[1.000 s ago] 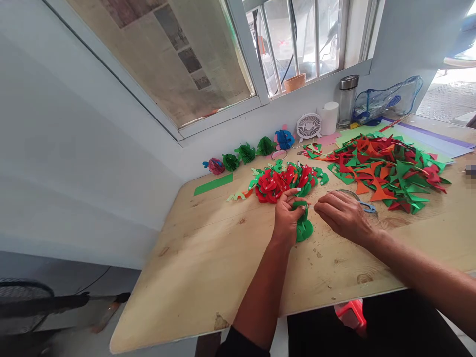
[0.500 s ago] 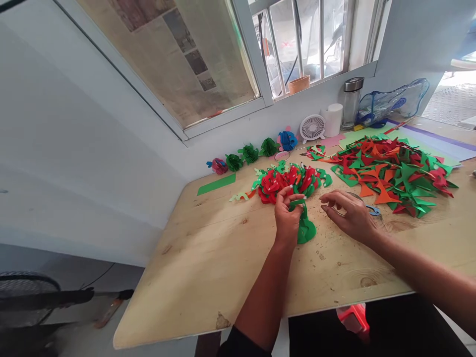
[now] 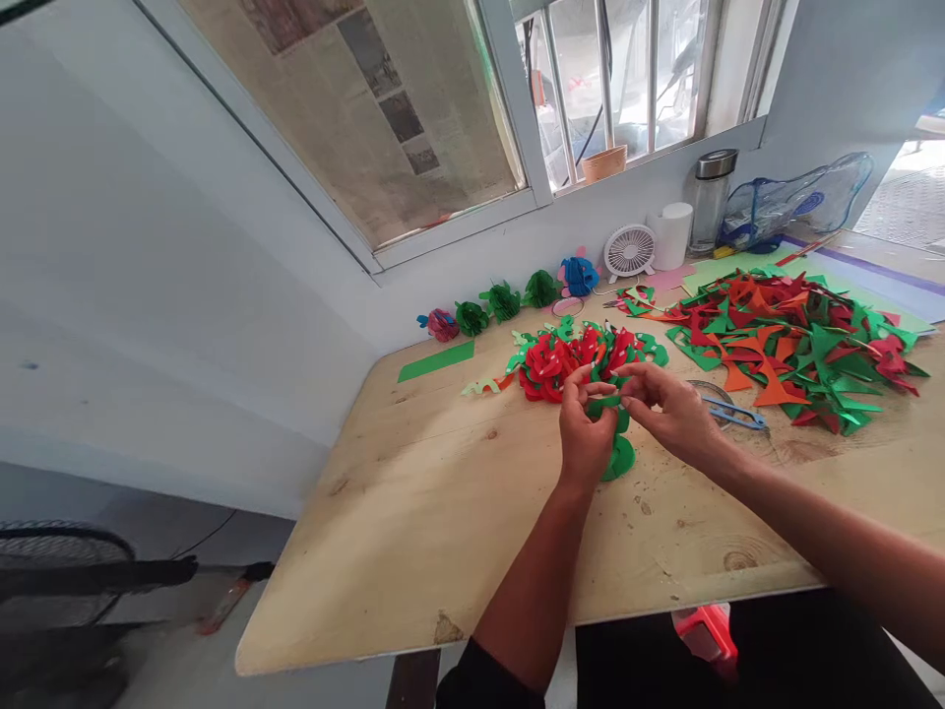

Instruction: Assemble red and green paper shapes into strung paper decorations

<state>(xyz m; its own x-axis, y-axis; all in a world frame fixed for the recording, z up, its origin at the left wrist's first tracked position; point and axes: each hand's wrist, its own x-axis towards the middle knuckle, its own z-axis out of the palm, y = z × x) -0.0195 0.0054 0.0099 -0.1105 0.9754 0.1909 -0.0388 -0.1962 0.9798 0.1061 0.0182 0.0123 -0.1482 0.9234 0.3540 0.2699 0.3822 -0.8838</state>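
Above the wooden table, my left hand [image 3: 589, 433] pinches a green paper cutout [image 3: 621, 458] with curvy edges, part of which hangs below the fingers. My right hand [image 3: 675, 414] has come against the upper end of this cutout, its thumb and forefinger closed at the paper's edge. Just behind both hands lies a heap of red and green paper cutouts [image 3: 546, 362] with small white marks on them. To the right of my right hand, a slim light-blue tool [image 3: 736, 413] rests across a round, clear ring-like object; its exact kind is unclear.
Colourful paper scraps [image 3: 804, 345] are piled on the right of the table [image 3: 413, 512]. Along the wall stand green paper figures [image 3: 504, 301], a blue one [image 3: 580, 276], a small white fan [image 3: 629, 252] and a glass bottle [image 3: 713, 207]. A green strip [image 3: 435, 361] lies at left.
My right hand has moved left to the green cutout and closed its fingertips on its edge. More of the blue tool shows. The view has shifted slightly.
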